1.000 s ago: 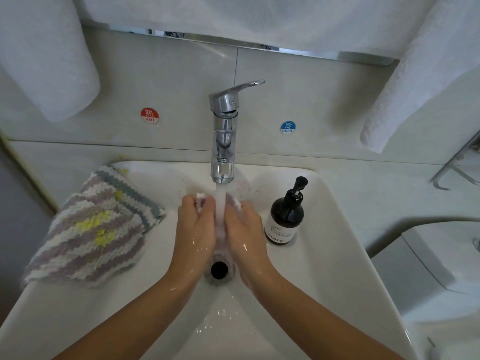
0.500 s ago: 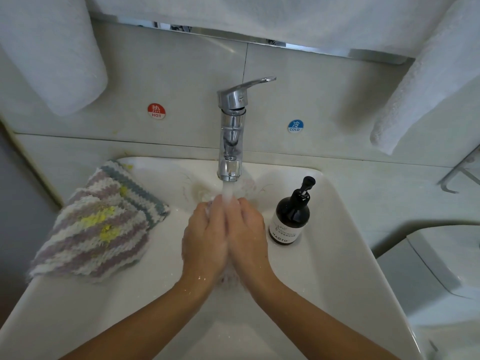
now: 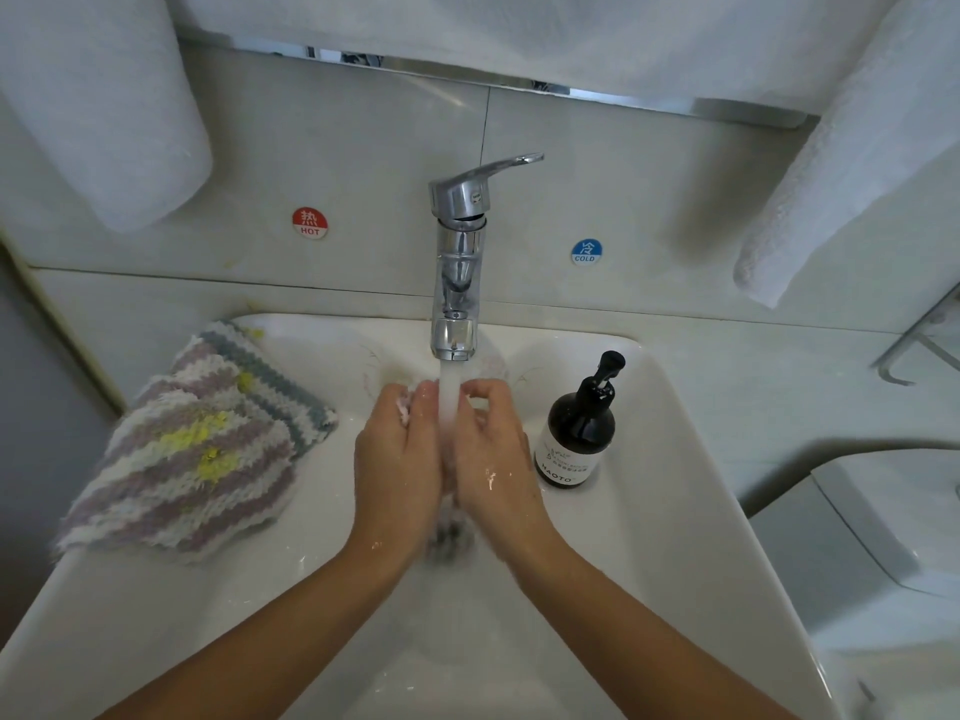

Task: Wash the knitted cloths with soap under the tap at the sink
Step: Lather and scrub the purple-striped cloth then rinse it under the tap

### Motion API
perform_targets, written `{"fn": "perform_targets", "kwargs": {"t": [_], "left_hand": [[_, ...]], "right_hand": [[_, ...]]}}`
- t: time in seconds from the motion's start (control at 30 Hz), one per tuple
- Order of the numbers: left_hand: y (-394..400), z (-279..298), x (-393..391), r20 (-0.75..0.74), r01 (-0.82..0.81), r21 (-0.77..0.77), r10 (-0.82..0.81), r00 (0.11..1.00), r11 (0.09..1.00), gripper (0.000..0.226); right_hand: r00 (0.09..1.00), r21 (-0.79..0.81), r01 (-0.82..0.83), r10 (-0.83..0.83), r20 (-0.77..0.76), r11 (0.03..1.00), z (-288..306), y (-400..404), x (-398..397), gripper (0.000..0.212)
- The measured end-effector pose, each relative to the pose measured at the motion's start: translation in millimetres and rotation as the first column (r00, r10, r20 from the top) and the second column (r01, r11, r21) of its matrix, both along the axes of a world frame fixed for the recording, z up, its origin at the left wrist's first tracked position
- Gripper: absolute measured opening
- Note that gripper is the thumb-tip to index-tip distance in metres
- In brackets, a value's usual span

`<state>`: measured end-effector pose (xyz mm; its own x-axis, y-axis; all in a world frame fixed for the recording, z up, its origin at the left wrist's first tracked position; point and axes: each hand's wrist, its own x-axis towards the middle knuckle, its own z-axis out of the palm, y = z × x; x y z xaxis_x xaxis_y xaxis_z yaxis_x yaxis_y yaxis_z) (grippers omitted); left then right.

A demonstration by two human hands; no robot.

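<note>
Water runs from the chrome tap [image 3: 457, 283] onto my two hands, held together over the white sink [image 3: 691, 491]. My left hand [image 3: 397, 459] and my right hand [image 3: 493, 454] squeeze a small pale pink cloth [image 3: 402, 405] between them; only a bit of it shows at the left fingertips. A pile of striped knitted cloths [image 3: 197, 449], grey, mauve, white and yellow, lies on the sink's left rim. A dark soap pump bottle [image 3: 576, 428] stands just right of my right hand.
White towels hang at the upper left [image 3: 98, 96] and upper right [image 3: 841, 163]. Red HOT [image 3: 309, 222] and blue COLD [image 3: 586, 251] stickers flank the tap on the tiled wall. A white toilet cistern [image 3: 883, 537] is at the right.
My hands pressed close together under the stream, then parted slightly at the fingertips. The drain, seen a second ago, is now hidden behind my hands and blurred water.
</note>
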<state>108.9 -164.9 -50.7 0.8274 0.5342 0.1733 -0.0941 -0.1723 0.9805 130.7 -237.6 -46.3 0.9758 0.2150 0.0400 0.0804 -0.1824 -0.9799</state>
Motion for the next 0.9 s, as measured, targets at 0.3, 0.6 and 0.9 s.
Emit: {"fn": "perform_targets", "kwargs": {"t": [0.3,0.6,0.9], "left_hand": [[5.9,2.3,3.8,-0.077,0.057,0.021,-0.055,0.996,0.998,0.01],[12.4,-4.5,12.4,-0.205,0.154,0.092,-0.132,0.97,0.984,0.061],[7.6,4.3,1.6,-0.108,0.135,0.014,-0.133,0.985,0.991,0.021]], "right_hand": [[0.987,-0.037,-0.087,0.081,-0.137,0.996,11.1,-7.4,4.3,0.034],[0.999,0.137,0.034,-0.036,0.011,0.99,4.5,-7.7,5.7,0.012],[0.995,0.154,0.051,-0.037,-0.094,0.987,6.9,-6.9,4.7,0.029]]}}
